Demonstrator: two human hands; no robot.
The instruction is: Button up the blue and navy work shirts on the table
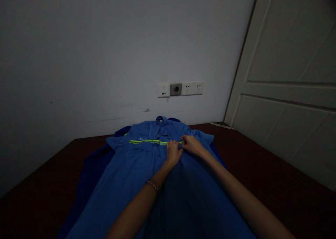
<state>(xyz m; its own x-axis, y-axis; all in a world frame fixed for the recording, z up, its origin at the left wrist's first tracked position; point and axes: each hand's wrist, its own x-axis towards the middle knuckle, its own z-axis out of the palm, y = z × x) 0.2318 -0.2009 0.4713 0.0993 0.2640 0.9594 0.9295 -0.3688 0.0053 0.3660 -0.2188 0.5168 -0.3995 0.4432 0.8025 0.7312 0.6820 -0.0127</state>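
A light blue short-sleeved work shirt [136,162] lies spread out, collar toward the wall, with a yellow-green reflective stripe [144,141] across the chest. On top of the stripe's right half, my left hand [174,152] is closed with its fingers bent at the cloth. My right hand [193,145] pinches the fabric at the right chest, close beside the left fingertips. What exactly lies between the fingers is too small and dark to see. Beneath the shirt, a darker blue garment [89,172] shows along the left side.
The garments rest on a dark reddish-brown surface [49,165]. A white wall [105,56] rises behind, carrying sockets [192,88] and a grey switch plate [175,89]. A white panelled door [283,84] stands at the right. A thin strip [222,126] lies near its base.
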